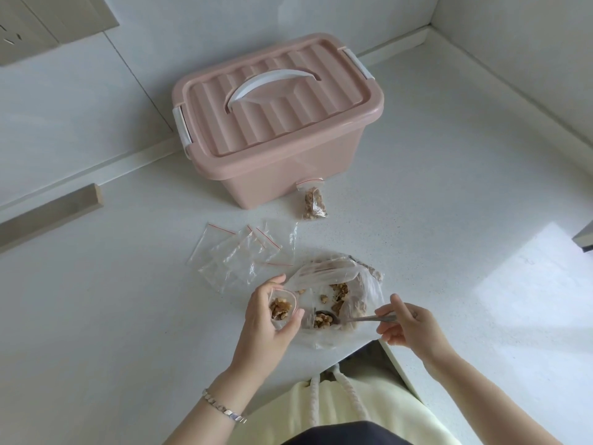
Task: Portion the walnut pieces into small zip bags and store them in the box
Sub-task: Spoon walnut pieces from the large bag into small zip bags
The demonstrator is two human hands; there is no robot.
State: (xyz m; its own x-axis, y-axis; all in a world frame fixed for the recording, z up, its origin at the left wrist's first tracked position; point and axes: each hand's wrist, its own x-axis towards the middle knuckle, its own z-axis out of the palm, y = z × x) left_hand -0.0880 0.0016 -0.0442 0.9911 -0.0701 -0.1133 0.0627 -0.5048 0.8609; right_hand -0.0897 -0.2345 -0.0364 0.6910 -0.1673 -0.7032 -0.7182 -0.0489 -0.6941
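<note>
Head camera, looking down. The left grip (pixel 266 313) is curled round a small clear zip bag (pixel 282 308), mouth held open and upward, part-filled with brown walnut pieces (pixel 339 290). The right grip (pixel 407 326) pinches the handle of a thin metal spoon (pixel 362 318). The spoon's bowl is loaded with walnut and sits between the two grips, just beside the left grip's fingertips. The bowl lies inside a large crumpled clear plastic bag (pixel 369 293), open on the white speckled bench (pixel 449 187), between and just beyond both grips. More walnut lies loose in it.

Beyond the left grip is a fan of empty red-striped zip bags (pixel 244 252), flat and overlapping. Farther out, a filled zip bag (pixel 314 200) touches the front base of a pink plastic storage box (pixel 276 149). The ribbed lid is on, its white handle (pixel 272 81) folded flat, with white clips at both ends. The box is well beyond both grips, near the wall.

There is a silver link bracelet (pixel 224 409) on the left wrist.
</note>
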